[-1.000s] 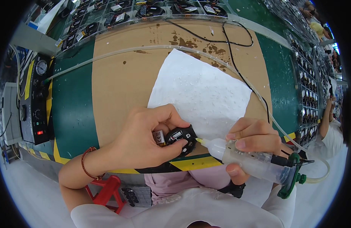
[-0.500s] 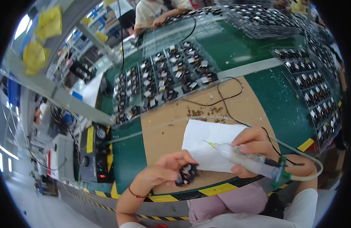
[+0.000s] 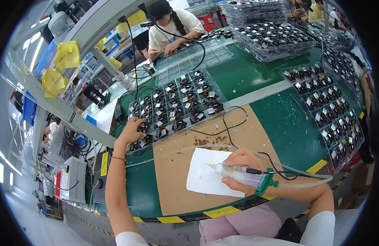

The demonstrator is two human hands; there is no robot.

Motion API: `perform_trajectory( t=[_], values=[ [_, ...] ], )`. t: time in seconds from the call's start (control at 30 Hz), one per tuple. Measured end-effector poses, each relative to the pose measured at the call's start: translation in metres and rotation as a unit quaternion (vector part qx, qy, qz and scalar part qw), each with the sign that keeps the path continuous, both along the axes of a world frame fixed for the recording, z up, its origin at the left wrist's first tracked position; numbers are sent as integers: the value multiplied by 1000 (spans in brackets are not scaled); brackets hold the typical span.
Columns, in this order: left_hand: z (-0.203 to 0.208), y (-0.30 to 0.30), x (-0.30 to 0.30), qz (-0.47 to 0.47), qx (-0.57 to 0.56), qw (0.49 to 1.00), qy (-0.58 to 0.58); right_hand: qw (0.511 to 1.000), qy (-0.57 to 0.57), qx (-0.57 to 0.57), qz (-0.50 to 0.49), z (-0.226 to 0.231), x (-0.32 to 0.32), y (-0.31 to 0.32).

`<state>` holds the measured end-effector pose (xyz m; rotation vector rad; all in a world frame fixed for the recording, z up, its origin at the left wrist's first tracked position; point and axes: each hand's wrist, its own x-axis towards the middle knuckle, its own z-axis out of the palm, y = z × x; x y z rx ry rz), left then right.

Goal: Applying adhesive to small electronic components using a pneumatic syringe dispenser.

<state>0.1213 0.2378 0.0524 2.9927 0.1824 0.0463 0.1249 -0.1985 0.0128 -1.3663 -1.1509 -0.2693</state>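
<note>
My left hand (image 3: 133,130) reaches to the near left side of a clear plastic tray (image 3: 223,99) with rows of small black components. Its thumb and fingers close around one small black component (image 3: 144,126) in the tray, partly hidden by the fingertips. My right hand (image 3: 243,157) holds a dispensing syringe (image 3: 238,174) with a pale filling, a thin needle tip and a green clamp-like cap (image 3: 265,183). The syringe hovers over a white paper sheet (image 3: 201,174), its needle pointing left. A translucent hose (image 3: 308,184) runs from the cap.
Brown cardboard (image 3: 171,192) with dark stains lies under the paper on the green table (image 3: 275,119). Another filled tray (image 3: 327,108) lies right, and stacked trays (image 3: 275,41) stand far back. A black cable (image 3: 228,133) crosses the cardboard. Someone in a white shirt (image 3: 185,20) works opposite.
My left hand has moved from beside the syringe, where it held a black component, up and left to the tray. My right hand with the syringe has shifted slightly left. The view has tilted upward.
</note>
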Motion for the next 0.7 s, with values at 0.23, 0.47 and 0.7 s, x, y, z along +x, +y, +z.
perform_trajectory(
  t=[0.23,0.47,0.7],
  values=[
    [-4,-17,10,-71,61,995,28,1000,10,0,1,1,5,-3],
    [-2,-104,23,-148,-8,989,0,999,31,-14,19,3,5,-6],
    [-18,-144,58,-147,3,989,-14,999,30,32,33,-5,-1,3]
  ],
)
